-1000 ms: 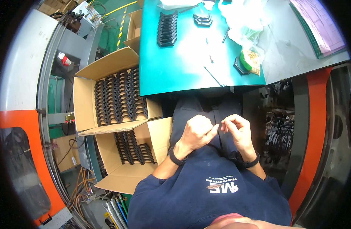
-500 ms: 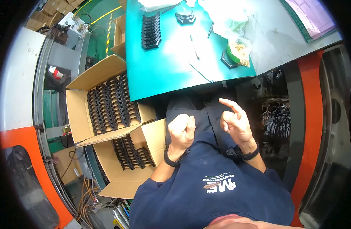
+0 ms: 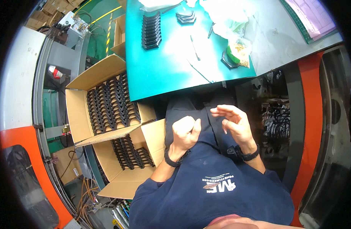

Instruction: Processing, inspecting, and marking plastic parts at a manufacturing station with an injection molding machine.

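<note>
My left hand (image 3: 185, 133) is closed in a fist above my lap, thumb raised, with nothing showing out of it. Beside it on the right, my right hand (image 3: 237, 124) hangs in the air with its fingers stretched toward the left and the thumb apart; nothing is in it. The hands do not touch each other. Ahead of them is a green-topped table (image 3: 168, 72) with a column of curved black parts (image 3: 151, 31) and a short stack of similar black parts (image 3: 186, 17). Another black part (image 3: 229, 61) lies near a bag of small golden pieces (image 3: 241, 54).
Left of my lap stand an open cardboard box (image 3: 78, 114) packed with rows of black parts and a lower cardboard box (image 3: 107, 168), partly filled. Thin tools (image 3: 195, 47) and a clear plastic bag (image 3: 225, 17) lie on the table. An orange machine panel (image 3: 312, 91) stands at right.
My left fist has shifted slightly right. My right hand has gone from a pointing forefinger with curled fingers to several fingers stretched out toward the left.
</note>
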`<action>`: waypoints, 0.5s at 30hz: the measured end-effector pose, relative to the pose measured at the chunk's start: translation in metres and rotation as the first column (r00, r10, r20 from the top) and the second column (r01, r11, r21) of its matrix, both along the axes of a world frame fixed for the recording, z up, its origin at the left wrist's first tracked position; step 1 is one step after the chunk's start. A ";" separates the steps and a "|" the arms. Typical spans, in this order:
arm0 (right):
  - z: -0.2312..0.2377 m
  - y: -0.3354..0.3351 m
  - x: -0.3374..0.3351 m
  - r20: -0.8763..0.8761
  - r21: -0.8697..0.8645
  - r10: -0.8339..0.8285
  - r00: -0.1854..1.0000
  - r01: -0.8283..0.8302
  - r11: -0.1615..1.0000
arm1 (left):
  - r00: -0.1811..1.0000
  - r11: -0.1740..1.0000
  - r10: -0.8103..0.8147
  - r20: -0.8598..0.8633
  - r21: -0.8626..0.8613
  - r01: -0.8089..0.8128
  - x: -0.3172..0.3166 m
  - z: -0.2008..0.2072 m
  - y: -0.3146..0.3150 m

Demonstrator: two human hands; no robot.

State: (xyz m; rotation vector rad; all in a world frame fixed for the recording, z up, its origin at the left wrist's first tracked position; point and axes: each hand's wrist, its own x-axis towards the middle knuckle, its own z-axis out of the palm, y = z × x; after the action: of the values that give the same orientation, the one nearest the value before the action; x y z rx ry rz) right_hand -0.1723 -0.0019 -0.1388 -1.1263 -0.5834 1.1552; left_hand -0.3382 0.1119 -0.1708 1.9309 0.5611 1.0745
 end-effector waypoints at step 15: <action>0.007 0.007 0.005 0.054 -0.032 0.136 0.989 -0.134 0.990 | 0.999 0.999 -0.006 -0.045 -0.042 0.004 -0.001 -0.008 0.006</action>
State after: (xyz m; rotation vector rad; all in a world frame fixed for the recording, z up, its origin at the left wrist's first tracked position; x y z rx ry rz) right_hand -0.1672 0.0052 -0.1314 -1.1604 -0.6976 1.2542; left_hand -0.3393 0.1176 -0.1793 1.9227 0.5992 1.0106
